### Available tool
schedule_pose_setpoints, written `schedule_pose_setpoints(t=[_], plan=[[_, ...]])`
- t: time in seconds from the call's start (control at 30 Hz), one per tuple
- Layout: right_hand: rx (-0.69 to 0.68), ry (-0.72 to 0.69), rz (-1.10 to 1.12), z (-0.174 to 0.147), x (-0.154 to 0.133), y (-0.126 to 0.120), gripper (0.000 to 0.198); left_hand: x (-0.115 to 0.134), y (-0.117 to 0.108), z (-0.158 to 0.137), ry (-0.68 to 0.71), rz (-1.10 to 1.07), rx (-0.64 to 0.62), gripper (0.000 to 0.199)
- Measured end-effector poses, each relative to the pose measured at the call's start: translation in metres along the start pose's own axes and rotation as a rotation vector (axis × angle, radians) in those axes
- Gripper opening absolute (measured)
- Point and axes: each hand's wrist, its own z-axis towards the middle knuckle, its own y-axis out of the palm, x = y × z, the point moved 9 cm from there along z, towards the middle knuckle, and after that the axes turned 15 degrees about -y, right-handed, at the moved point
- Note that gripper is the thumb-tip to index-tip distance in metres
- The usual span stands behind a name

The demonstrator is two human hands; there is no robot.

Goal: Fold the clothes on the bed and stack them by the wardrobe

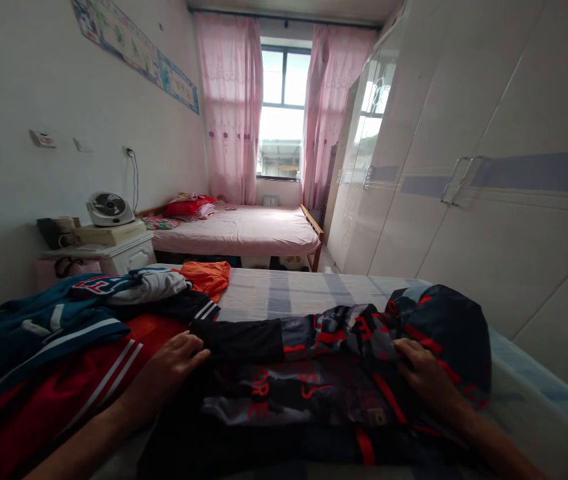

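Note:
A black hooded jacket (314,393) with red lettering and grey-red patterned panels lies spread across the bed, its dark rounded hood (451,327) on the right. One sleeve (249,340) is laid lengthwise over the body. My left hand (184,357) grips the jacket's left end with curled fingers, by the sleeve's black end. Near the base of the hood, my right hand (421,367) has its fingers closed on the cloth. Some of the fingertips are hidden in the dark fabric.
To the left lie a teal jacket (59,333), a red garment (99,373) and an orange one (209,277). The near bed (244,293) has a striped sheet. Beyond are a pink-covered bed (244,230), a small fan (110,210) on a cabinet, and white wardrobes (464,253) along the right.

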Motion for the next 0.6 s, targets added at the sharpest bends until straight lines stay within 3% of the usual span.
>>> schedule_pose_setpoints(t=[0.1,0.23,0.3,0.43,0.5,0.6], plan=[[0.019,0.010,-0.045,-0.004,0.000,-0.008,0.031,-0.009,0.002,0.006,-0.160,0.017,-0.106,0.040],[-0.146,0.020,0.018,-0.004,-0.002,-0.004,0.031,-0.011,0.014,0.010,-0.258,-0.047,-0.361,0.045],[-0.169,0.086,0.089,0.001,0.003,-0.006,0.035,-0.010,0.017,0.013,-0.299,-0.114,-0.427,0.049],[-0.028,0.264,0.129,0.036,0.023,-0.025,0.039,-0.002,0.005,0.040,-0.414,-0.225,-0.278,0.041],[-0.048,0.332,0.132,0.059,0.031,-0.022,0.040,0.012,0.005,0.053,-0.436,-0.237,-0.212,0.038],[-0.096,0.355,0.163,0.088,0.037,-0.005,0.039,0.040,0.025,0.059,-0.421,-0.202,-0.222,0.043]])
